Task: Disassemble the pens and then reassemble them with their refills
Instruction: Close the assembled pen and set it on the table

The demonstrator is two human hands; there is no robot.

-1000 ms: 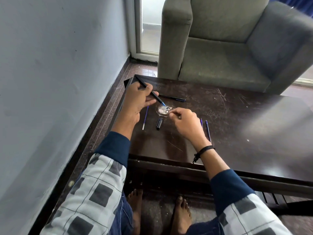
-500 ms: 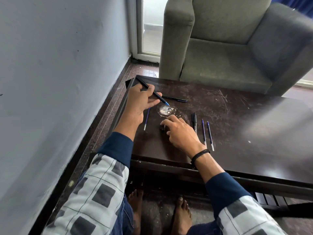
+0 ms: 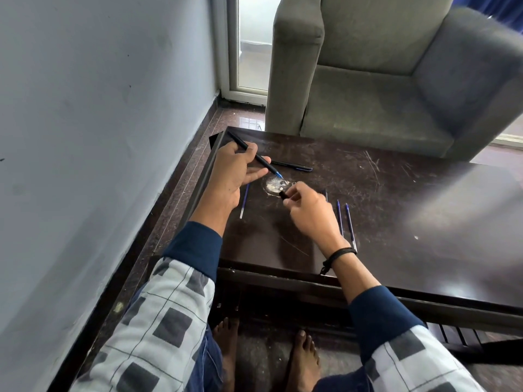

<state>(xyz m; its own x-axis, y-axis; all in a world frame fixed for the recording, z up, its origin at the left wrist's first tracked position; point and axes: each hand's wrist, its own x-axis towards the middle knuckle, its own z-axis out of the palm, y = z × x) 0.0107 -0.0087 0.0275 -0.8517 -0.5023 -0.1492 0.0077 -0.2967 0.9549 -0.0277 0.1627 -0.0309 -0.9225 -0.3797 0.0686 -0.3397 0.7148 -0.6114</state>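
My left hand (image 3: 236, 172) holds a black pen body with a blue tip (image 3: 260, 159), slanted down to the right above the dark table (image 3: 396, 210). My right hand (image 3: 308, 210) pinches a small black pen piece (image 3: 283, 195) just below that tip. A blue refill (image 3: 244, 200) lies on the table under my left hand. Two more blue refills (image 3: 346, 222) lie side by side to the right of my right hand. Another black pen (image 3: 293, 166) lies flat beyond the hands.
A worn pale patch (image 3: 274, 184) marks the tabletop between the hands. A grey armchair (image 3: 396, 75) stands right behind the table. A wall (image 3: 99, 137) runs close along the left. My bare feet (image 3: 266, 357) rest under the table's front edge.
My right hand dropped to the table near the loose black piece, then rose with that piece pinched, up toward the pen tip. The left hand kept the pen almost still.
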